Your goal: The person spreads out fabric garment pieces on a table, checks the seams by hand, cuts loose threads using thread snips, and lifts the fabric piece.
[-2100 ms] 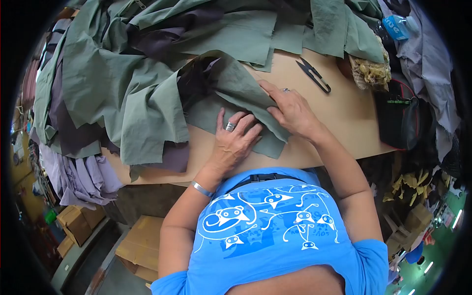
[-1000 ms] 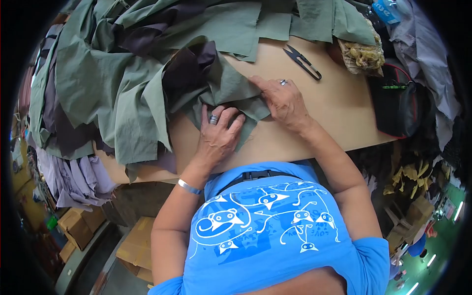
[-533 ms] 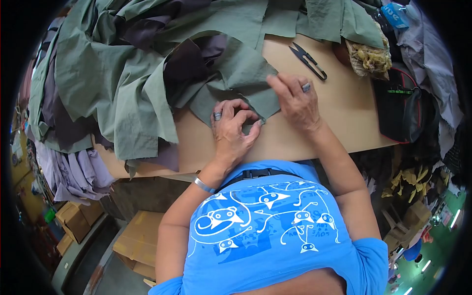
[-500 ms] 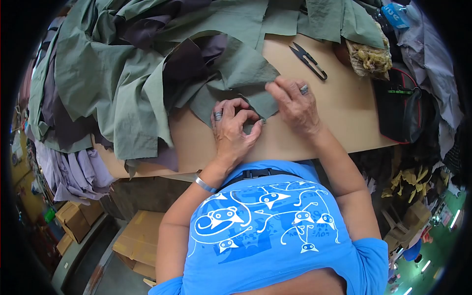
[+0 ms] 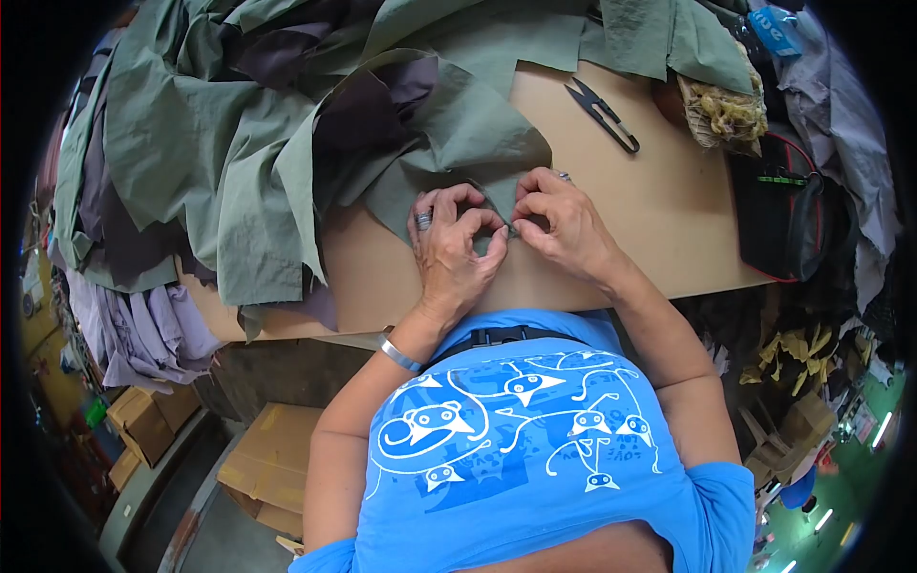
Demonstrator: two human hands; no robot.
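With 12 o'clock taken as straight ahead, a blue shirt (image 5: 544,439) is seen nearest, at 6 o'clock; "LOVE" can be partly read in its print. Beyond it, the near edge of the desk (image 5: 669,229) is crossed by both forearms.

The green cloth (image 5: 478,124) is spread ahead of the hands, its near corner lying between them, set back from the desk edge. That corner is pinched between closed thumb and forefinger of the left hand (image 5: 451,246), the other fingers being curled on the cloth. The fingers of the right hand (image 5: 571,227) are curled, thumb and forefinger brought together at the same corner; whether cloth is caught there cannot be told. Room for moving is left at 3 o'clock of the right hand, up to a black pouch (image 5: 778,215) at the desk's side.

At 1 o'clock, thread snips (image 5: 602,115) are laid well apart from the hands. At 10 o'clock, more green and dark fabric (image 5: 191,143) is heaped. Farthest, at 2 o'clock, a bottle (image 5: 776,31) is seen, its blue label not fully legible.
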